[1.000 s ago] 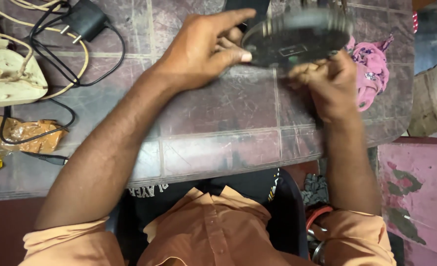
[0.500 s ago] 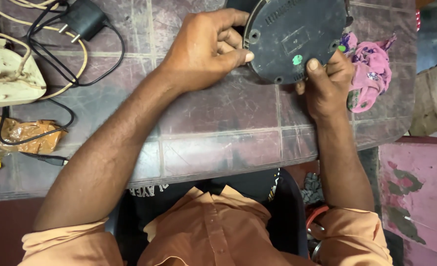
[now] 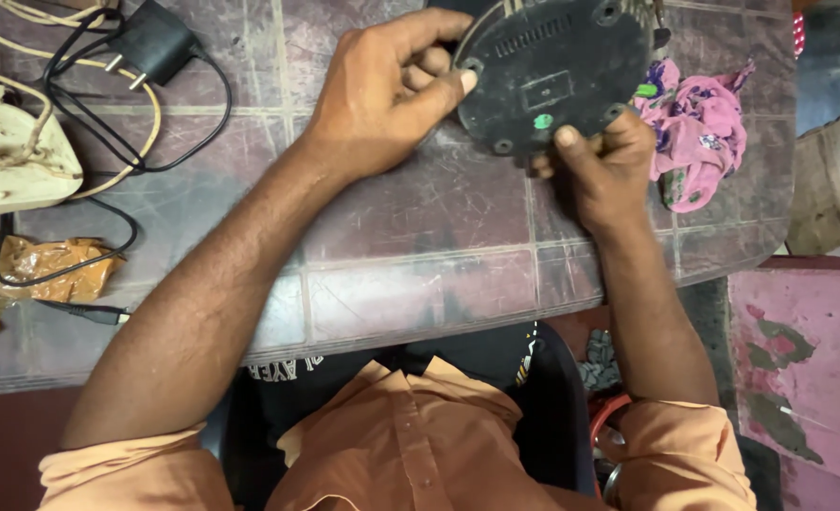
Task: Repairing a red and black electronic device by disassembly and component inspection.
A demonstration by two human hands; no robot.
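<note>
A round black appliance base (image 3: 552,71) lies bottom-up on the tiled table (image 3: 382,274) at the far middle, showing vent slots, screw holes and small green stickers. My left hand (image 3: 382,95) grips its left rim, thumb on the underside and fingers curled behind the edge. My right hand (image 3: 600,166) holds its near right rim, thumb pressed on the underside beside a screw hole. The top of the base runs out of view.
A pink flowered cloth (image 3: 699,132) lies right of the base. At far left are a black charger with cable (image 3: 155,47), a cream plastic device (image 3: 13,156) with cords, and a brown wrapper (image 3: 37,265). The table's near edge is close to my body.
The base was tipped on edge between my hands and has been turned flat, underside up. Both hands kept their grip on its rim.
</note>
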